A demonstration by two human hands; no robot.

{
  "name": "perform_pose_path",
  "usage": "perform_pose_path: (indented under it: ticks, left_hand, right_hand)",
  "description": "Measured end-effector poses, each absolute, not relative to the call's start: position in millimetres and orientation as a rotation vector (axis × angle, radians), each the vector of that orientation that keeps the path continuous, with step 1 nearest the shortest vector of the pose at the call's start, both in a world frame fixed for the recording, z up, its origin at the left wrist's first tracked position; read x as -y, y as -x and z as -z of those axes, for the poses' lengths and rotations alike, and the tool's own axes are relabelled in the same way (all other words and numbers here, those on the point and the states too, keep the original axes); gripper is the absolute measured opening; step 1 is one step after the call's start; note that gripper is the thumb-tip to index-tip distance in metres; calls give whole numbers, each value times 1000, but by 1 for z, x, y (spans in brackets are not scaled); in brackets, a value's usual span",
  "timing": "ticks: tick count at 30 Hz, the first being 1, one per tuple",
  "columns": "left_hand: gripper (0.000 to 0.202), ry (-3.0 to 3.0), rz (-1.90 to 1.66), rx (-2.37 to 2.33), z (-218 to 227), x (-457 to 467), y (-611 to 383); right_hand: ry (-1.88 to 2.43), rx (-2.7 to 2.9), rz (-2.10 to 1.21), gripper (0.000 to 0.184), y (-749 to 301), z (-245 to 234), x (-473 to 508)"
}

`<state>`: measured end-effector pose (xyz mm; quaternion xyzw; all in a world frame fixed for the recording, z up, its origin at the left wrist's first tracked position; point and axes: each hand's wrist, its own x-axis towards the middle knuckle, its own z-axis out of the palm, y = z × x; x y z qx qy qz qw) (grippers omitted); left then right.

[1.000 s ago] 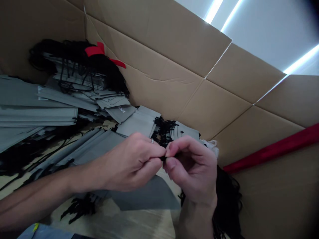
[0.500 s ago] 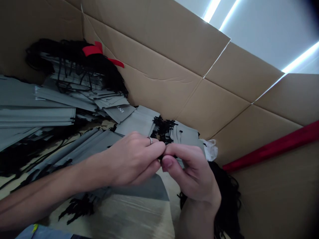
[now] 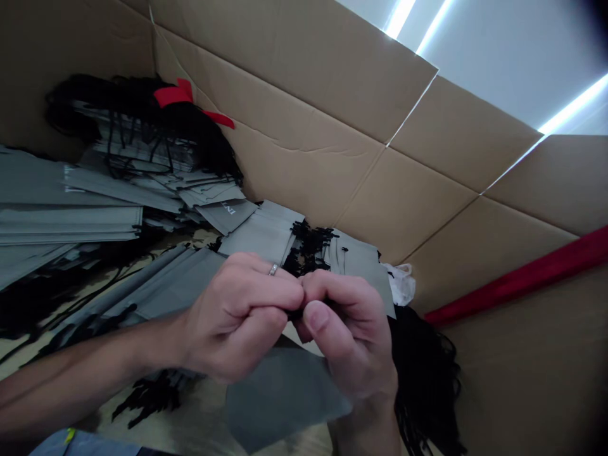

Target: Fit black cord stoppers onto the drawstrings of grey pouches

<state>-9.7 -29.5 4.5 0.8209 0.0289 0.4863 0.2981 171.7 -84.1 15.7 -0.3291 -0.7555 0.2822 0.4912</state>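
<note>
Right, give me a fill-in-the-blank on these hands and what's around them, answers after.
The left hand wears a ____ on one finger. It and the right hand pinch a black ____ between their fingertips. Gray drawstring bags lie against a wall of brown ____.

Missing words: ring; cord; cardboard.

Left hand [image 3: 237,316], right hand [image 3: 349,335], pinching black cord [image 3: 297,313]

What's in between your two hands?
In the head view, a bit of black drawstring cord sits pinched between the left hand and the right hand.
</note>
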Motion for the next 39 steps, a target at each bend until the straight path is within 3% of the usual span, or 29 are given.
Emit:
perform_pose_path:
  ticks: [7, 13, 18, 27, 30, 39]
  left_hand:
    - [34, -2222, -1239, -192, -7, 29, 17]
    - [36, -2194, -977, -471, -21, 24, 19]
    - [38, -2216, -886, -631, -22, 25, 21]
    - [40, -2191, -691, -999, -25, 26, 24]
    - [40, -2167, -715, -865, -30, 27, 24]
    - [32, -2081, -1084, -176, -19, 33, 23]
  right_hand:
    - [735, 1850, -713, 26, -177, -14, 78]
    - [791, 2082, -263, 24, -190, -17, 79]
    - [851, 2234, 35, 7, -190, -19, 83]
    - [1005, 2324, 508, 17, -180, -20, 87]
    - [938, 2306, 402, 22, -180, -19, 85]
    - [527, 1808, -389, 19, -164, -8, 77]
